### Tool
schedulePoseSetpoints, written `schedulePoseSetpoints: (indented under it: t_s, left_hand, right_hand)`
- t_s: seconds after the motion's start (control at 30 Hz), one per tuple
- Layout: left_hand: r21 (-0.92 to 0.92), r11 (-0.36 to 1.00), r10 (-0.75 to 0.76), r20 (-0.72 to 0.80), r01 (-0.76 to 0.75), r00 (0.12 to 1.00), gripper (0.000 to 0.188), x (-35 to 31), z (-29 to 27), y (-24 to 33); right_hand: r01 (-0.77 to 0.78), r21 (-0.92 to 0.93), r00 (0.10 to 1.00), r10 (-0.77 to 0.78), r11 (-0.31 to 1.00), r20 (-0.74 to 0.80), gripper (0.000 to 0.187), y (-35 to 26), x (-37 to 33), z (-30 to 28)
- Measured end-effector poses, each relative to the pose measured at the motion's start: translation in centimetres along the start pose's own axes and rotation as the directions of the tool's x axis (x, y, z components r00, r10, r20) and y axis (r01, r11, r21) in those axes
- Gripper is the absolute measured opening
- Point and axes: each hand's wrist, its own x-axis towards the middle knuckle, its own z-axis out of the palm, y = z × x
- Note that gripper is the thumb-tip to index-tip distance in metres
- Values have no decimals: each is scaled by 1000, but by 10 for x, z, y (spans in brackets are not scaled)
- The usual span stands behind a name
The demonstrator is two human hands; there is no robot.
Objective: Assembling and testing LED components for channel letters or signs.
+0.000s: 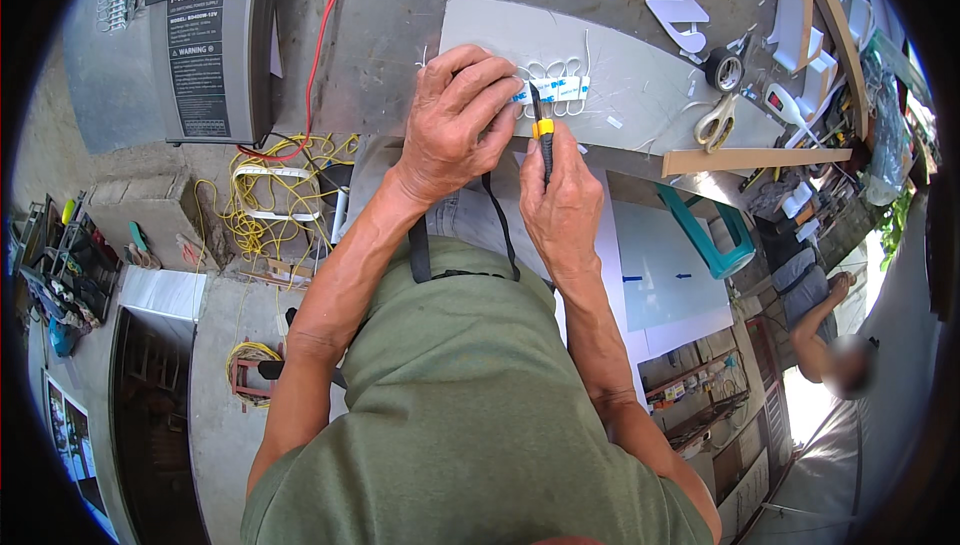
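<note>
A short white strip with blue printing lies on a pale flat sheet, thin white wire loops standing out along its long edges. My left hand is closed over the strip's left end, its fingers bent and pressed together there; the fingertips are partly hidden. In my right hand is a utility knife with a black and yellow body, held closed like a pen. The knife's dark tip touches or hovers just over the strip's middle; I cannot tell which.
A grey power supply stands at the left, a red cable rising from it. Right of the sheet are scissors, a black tape roll and white cut-out letters. Below sits a teal stool. Another person is far right.
</note>
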Motion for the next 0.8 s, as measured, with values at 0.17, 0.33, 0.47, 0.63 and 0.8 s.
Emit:
schedulePoseSetpoints:
  t_s: [0.17,0.33,0.47,0.63,0.8]
  left_hand:
    - [-6,1000,6,-4,-6,1000,28,0,1,-1]
    - [-2,999,-39,1,39,999,37,-3,1,2]
    - [-1,999,-33,-3,33,999,36,-2,2,2]
    - [-5,999,-32,-2,32,999,36,-3,1,2]
    - [-7,1000,-1,-24,1,1000,30,-1,3,-1]
  right_hand:
    - [-22,-73,1000,22,997,-1,39,-7,-1,2]
    - [-1,-135,1000,2,991,1,41,-8,-4,0]
    - [-12,-131,1000,14,991,18,41,-8,-10,-1]
    - [-37,-137,998,43,990,38,39,-10,-13,-1]
    - [-39,-147,999,43,988,23,38,-9,-14,-2]
